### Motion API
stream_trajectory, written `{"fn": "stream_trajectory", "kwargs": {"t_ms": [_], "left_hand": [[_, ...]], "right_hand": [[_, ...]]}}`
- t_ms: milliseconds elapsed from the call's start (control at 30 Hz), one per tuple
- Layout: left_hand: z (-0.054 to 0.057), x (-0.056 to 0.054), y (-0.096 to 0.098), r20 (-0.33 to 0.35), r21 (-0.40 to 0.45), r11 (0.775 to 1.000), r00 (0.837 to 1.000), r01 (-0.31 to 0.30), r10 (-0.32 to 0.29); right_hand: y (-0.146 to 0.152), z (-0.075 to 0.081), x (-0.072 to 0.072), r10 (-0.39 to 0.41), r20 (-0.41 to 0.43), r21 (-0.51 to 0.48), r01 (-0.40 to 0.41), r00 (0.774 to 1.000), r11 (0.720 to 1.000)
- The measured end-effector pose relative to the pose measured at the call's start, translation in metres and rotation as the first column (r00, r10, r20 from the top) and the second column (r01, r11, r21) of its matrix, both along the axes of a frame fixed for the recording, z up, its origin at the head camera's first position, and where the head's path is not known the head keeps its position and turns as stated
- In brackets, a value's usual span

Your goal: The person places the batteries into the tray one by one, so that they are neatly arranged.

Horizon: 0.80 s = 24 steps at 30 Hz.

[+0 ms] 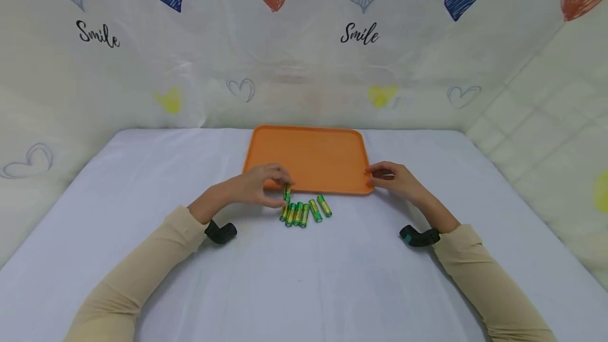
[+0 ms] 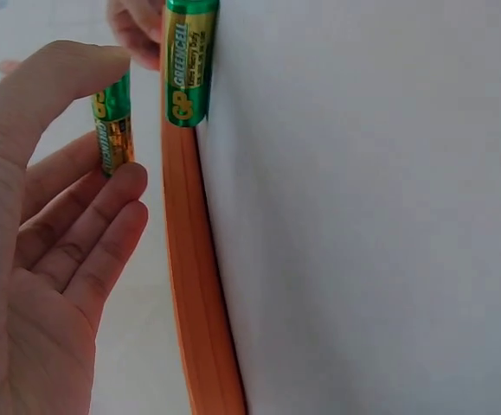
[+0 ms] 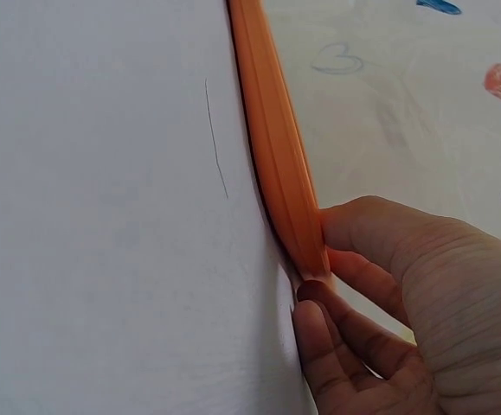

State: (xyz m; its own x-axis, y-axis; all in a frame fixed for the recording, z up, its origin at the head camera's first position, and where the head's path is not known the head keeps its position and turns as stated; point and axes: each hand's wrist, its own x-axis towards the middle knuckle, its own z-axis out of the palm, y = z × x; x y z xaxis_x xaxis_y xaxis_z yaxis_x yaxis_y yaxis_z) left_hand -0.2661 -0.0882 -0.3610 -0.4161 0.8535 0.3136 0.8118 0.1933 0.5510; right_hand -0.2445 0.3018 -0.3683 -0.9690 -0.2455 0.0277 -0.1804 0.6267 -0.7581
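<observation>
My left hand [image 1: 258, 184] pinches a green and gold battery [image 1: 287, 192] between thumb and fingertips, over the near edge of an orange tray [image 1: 309, 157]. In the left wrist view the held battery [image 2: 113, 128] stands nearly upright, with the thumb at its top end. Several more green batteries [image 1: 304, 215] lie on the cloth just in front of the tray, most of them side by side. One battery [image 2: 188, 65] shows close to the tray's rim [image 2: 194, 259]. At the tray's near right corner, my right hand [image 3: 388, 311] grips the rim [image 3: 276, 138] with thumb and fingers.
A white cloth [image 1: 332, 278] covers the table. Behind it hangs a pale sheet [image 1: 304, 57] printed with hearts and words. Black devices are strapped at the left wrist [image 1: 220, 232] and the right wrist [image 1: 419, 236].
</observation>
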Motion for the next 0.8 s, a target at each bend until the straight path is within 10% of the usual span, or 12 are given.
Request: {"fn": "stream_trajectory", "kwargs": {"t_ms": [800], "left_hand": [[0.013,-0.023,0.042,0.018,0.009,1.000,1.000,-0.013,0.013]], "right_hand": [[0.002,-0.002,-0.005,-0.012,0.026,-0.008,0.012,1.000,1.000]]}}
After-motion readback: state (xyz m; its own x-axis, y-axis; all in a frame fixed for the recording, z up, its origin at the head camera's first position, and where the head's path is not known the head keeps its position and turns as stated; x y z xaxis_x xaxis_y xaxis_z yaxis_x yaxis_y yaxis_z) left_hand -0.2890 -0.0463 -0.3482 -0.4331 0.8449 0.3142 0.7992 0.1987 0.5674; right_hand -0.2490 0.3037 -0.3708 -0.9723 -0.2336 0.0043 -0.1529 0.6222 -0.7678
